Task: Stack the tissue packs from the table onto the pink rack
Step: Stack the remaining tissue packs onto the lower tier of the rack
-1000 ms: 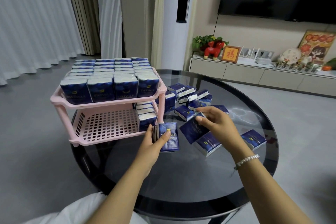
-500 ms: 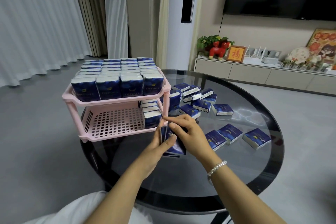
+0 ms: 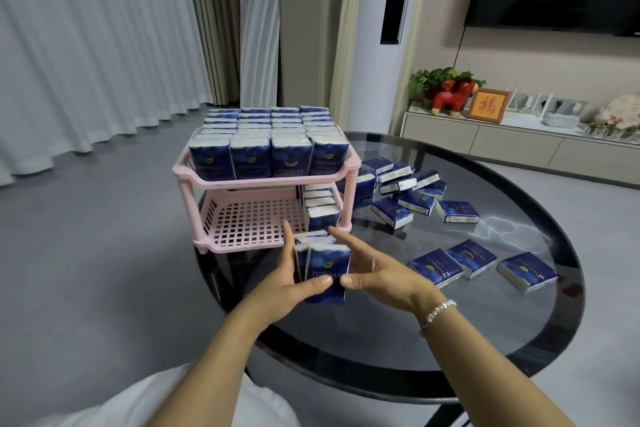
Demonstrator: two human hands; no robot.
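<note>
Glass worktop (image 3: 398, 329) now shows both hands, left hand (image 3: 284, 284) and right hand (image 3: 377, 274), closed around gathered packs (image 3: 325, 274) by the rack (image 3: 249, 229), ready to load.

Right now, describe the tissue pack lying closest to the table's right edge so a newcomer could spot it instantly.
Start at the round black glass table and look right of the pink rack, past both hands. Three blue packs lie flat in a row near the table's right side. The target pack is the rightmost of the three, nearest the rim, with no pack beyond it.
</note>
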